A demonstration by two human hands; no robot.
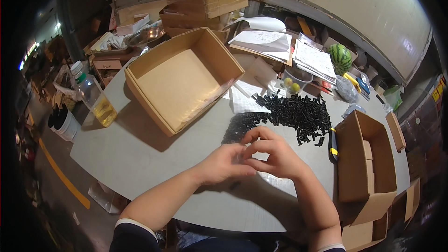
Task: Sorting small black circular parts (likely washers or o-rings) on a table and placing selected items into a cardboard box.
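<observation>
My left hand [222, 162] and my right hand [276, 155] meet above the near middle of the grey table [205, 210]. Their fingers are bent and closed toward each other. Something pale and see-through seems to show between them, but it is too small and too covered to make out. Just beyond the fingers lies a heap of black screws [303, 114]. Left of that heap, smaller dark metal pieces [240, 126] are spread out, partly behind my right fingers.
An open cardboard box [179, 84] sits at the left, near a bottle of yellow liquid [103, 107]. At right stand a black-and-yellow utility knife [332, 145] and a narrow open carton [364, 158]. Papers [266, 42], a plastic cup [297, 79] and a watermelon [339, 59] line the back.
</observation>
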